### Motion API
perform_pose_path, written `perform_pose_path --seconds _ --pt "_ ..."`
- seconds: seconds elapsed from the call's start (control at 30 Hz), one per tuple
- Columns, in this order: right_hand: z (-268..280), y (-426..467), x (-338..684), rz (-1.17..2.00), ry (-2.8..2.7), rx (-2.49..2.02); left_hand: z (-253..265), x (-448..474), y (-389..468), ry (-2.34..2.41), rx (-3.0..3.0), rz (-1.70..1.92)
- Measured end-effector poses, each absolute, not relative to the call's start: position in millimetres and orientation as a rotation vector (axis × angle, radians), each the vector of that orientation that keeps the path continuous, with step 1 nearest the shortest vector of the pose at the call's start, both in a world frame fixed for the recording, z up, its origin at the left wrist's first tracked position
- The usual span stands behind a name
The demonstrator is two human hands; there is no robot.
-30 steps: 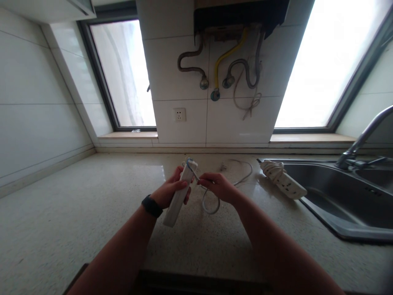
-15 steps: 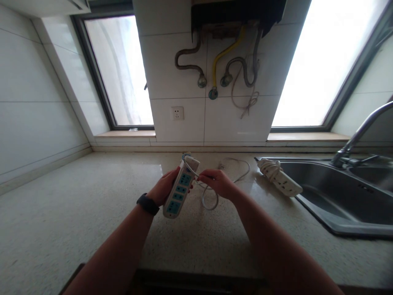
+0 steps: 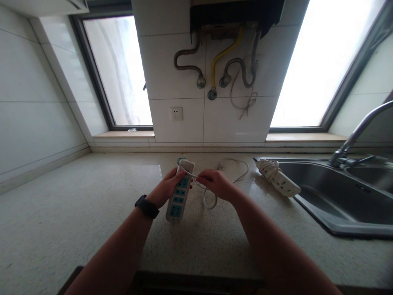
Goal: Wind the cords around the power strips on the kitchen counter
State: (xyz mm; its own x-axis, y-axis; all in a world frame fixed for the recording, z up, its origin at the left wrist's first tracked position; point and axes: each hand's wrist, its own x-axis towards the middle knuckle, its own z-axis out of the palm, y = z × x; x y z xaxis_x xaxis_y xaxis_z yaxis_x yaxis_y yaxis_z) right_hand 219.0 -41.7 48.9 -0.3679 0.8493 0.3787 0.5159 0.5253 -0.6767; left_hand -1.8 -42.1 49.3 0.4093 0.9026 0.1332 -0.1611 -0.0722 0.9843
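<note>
My left hand point(image 3: 166, 188) is wrapped round a white power strip point(image 3: 179, 199) with blue sockets, its thumb lying across the upper face. The strip is tilted, its far end angled to the right. My right hand point(image 3: 215, 182) pinches the strip's white cord point(image 3: 210, 206) just right of the far end. From that pinch a stretch of cord runs back over the top of the strip. The rest lies in loops on the counter beyond and below the right hand, with the plug point(image 3: 220, 166) behind it.
A second white power strip point(image 3: 285, 184), its cord wound round one end, lies beside the steel sink point(image 3: 319, 192) on the right. A faucet point(image 3: 353, 141) rises behind the basin. A wall socket point(image 3: 177, 114) and hoses point(image 3: 227, 49) are on the tiled wall.
My left thumb has come over onto the strip's top face near the cord. The strip has turned slightly more upright in view. My right hand keeps its pinch on the cord.
</note>
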Motion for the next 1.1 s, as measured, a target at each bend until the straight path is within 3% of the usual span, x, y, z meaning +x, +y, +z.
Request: perform_pose_path --seconds 0.33,0.67,0.83,1.1 --pt "54.9 -47.9 217.2 0.816 -2.03 -1.007 44.9 -5.0 -45.5 0.569 1.287 0.939" --pt "67.2 -54.5 221.4 0.682 -2.114 -1.05 46.9 -9.6 -40.8 0.63 1.33 0.889" --pt "65.4 -53.9 221.8 0.952 -1.906 -1.081 46.0 -9.4 -43.3 0.484 1.258 0.828" --pt "53.9 -52.8 206.8 1.31 -1.676 -0.717 33.7 -4.2 -49.9 0.175 1.13 0.548"
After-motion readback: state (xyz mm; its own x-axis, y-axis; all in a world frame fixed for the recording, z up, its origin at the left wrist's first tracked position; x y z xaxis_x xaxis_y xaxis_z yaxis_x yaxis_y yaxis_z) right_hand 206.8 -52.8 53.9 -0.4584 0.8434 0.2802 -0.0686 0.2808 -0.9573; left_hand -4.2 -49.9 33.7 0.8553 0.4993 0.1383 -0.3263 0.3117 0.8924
